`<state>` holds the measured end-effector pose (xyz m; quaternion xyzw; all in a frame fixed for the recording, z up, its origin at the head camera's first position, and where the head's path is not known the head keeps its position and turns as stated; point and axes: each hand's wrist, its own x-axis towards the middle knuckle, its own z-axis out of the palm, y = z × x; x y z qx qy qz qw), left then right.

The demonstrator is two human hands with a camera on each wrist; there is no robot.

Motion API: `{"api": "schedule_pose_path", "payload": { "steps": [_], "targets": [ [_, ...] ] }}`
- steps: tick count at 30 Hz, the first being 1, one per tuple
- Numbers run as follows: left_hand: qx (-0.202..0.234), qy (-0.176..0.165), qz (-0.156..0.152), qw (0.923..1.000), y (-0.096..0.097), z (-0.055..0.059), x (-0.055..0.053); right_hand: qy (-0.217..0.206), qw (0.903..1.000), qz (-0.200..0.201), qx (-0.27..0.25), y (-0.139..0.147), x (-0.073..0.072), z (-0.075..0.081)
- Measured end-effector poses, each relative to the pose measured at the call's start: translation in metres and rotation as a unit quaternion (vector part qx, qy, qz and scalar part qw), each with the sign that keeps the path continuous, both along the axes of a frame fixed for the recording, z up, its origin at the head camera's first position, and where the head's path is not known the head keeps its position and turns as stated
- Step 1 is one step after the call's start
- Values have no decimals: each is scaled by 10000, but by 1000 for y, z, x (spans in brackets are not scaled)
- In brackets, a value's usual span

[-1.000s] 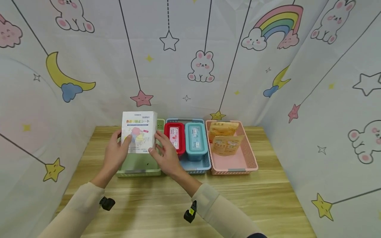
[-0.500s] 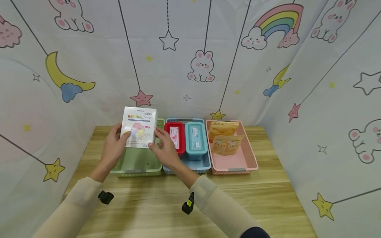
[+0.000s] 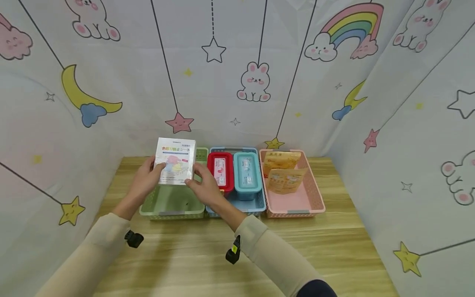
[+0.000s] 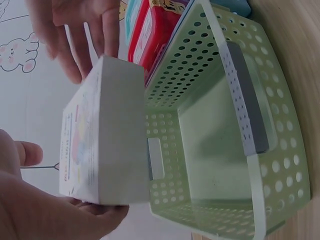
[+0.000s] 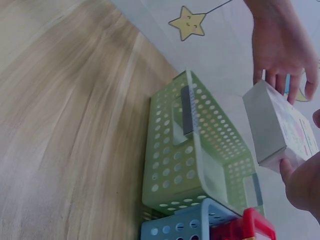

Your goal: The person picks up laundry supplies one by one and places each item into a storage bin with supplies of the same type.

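Note:
A white box with Japanese print and a coloured picture hangs above the green basket, front face tilted up. At its left edge, my left hand grips it, thumb on the front and fingers behind. My right hand holds the right edge, with the thumb by the lower corner. From the left wrist view, the plain bottom of the box shows, and the basket beneath has no item visible inside. In the right wrist view the box is between both hands.
A blue basket beside the green one carries a red-lidded container and a light blue one. Right of it, a pink basket holds two brown pouches. All stand on a wooden table before a patterned curtain.
Both hands have lifted the box slightly and turned it, so its right side face shows less than before. The blue and pink baskets' contents stay as they were.

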<state>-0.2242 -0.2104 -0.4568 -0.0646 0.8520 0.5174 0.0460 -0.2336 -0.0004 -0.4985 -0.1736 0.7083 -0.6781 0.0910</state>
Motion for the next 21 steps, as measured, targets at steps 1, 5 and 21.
{"api": "schedule_pose_path", "payload": {
  "steps": [1, 5, 21],
  "targets": [
    [-4, -43, -16, 10000, 2, 0, -1, 18, 10000, -44, 19, 0, -1, -3],
    [-165, -31, -12, 9999, 6, -3, -5, -113, 9996, -127, 210, -2, -2, -10],
    [-573, -37, 187, 9982, 18, -25, -21, -587, 9891, -105, 1347, -7, -7, -26]
  ]
}}
